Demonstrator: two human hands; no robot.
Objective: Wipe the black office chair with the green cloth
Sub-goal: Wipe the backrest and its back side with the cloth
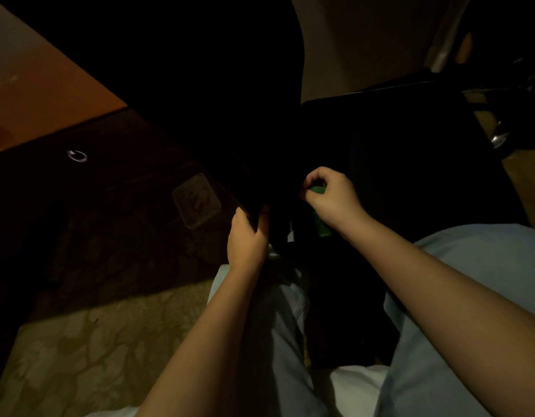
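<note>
your left hand (248,236) grips the chair (224,100) edge, right hand (331,195) pinches the cloth (318,189). cloth's probably soft and floppy, so bunch it; chair's likely heavy, brace that stiff edge.

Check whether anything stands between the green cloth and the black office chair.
Nothing visible does. The right hand pinches the green cloth directly beside the black office chair, while the left hand grips an edge of it. The frame is very dark there, so actual contact cannot be confirmed.
</note>
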